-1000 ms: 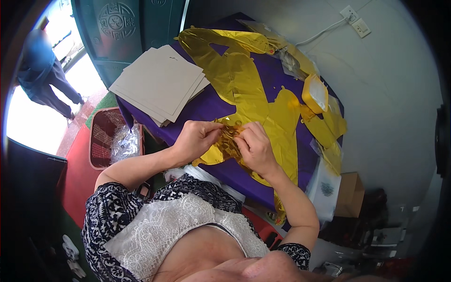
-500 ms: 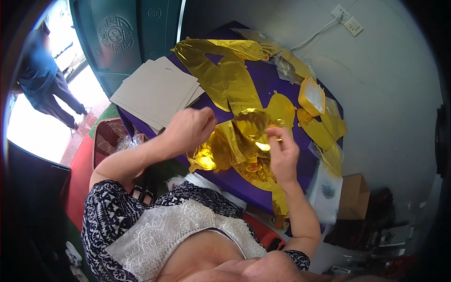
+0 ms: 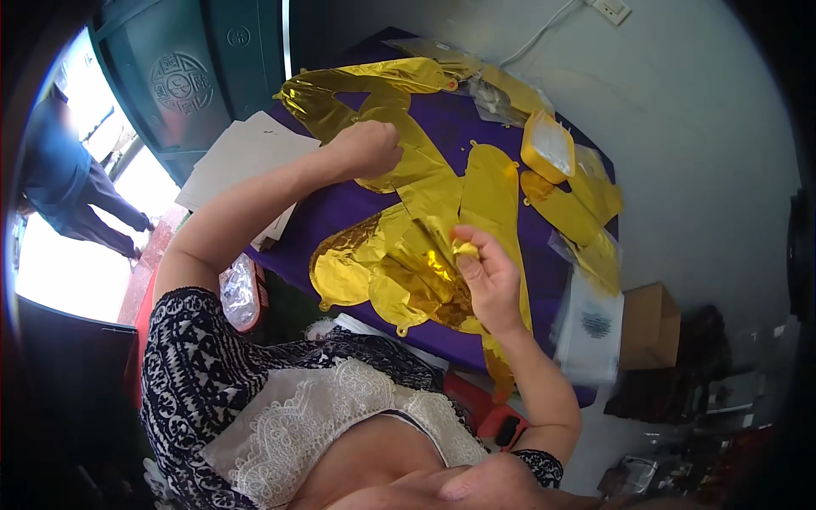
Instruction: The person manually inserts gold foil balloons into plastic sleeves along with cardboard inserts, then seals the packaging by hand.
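Observation:
Flat gold foil balloons lie spread across a table with a purple cloth. My right hand pinches a fold of the crumpled gold foil balloon at the near part of the table. Farther off, my left hand is curled closed over another flat gold balloon. Its fingertips are turned away, so what they grip, if anything, is hidden.
Pale cardboard sheets are stacked at the table's left edge. A yellow tub and packaged gold foil lie at the right. Beyond stands an open cardboard box. A person stands outside the doorway at left.
My left hand has moved up and away across the table. My right hand has come slightly nearer and left. The raised, crumpled foil now lies flatter and more spread out.

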`<state>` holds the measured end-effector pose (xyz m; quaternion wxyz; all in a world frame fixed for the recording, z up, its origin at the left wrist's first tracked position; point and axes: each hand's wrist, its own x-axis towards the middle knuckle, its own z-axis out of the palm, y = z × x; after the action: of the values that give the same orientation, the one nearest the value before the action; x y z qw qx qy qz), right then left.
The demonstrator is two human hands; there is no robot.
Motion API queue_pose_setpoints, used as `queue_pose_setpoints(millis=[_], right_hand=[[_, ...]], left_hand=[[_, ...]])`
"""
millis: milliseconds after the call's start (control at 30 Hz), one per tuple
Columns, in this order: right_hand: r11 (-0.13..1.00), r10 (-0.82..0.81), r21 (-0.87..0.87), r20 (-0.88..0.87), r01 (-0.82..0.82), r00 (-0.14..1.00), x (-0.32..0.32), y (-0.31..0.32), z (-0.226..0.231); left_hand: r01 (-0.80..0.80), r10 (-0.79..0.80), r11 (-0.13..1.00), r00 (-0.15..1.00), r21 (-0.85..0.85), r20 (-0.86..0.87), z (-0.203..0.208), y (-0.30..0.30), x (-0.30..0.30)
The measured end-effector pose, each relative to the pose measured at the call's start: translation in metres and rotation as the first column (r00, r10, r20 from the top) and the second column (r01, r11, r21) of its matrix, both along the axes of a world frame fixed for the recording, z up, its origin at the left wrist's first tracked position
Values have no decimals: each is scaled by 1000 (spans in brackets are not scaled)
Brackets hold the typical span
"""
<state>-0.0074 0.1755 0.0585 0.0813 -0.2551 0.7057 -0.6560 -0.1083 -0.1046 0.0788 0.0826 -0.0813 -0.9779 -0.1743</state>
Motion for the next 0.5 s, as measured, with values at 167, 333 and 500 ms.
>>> queue_pose_setpoints(millis=[167, 333, 500], right_hand=[[991, -129, 13, -58, 129, 990, 4, 10, 10], [755, -634, -244, -34, 608, 773, 3, 42, 12], [582, -732, -419, 104, 698, 673, 33, 91, -3]], left_hand=[[-72, 77, 991, 997, -114, 33, 0, -21, -52], [-224, 236, 965, 968, -132, 79, -35, -52, -115], [-289, 342, 932, 902, -219, 263, -21, -37, -114]])
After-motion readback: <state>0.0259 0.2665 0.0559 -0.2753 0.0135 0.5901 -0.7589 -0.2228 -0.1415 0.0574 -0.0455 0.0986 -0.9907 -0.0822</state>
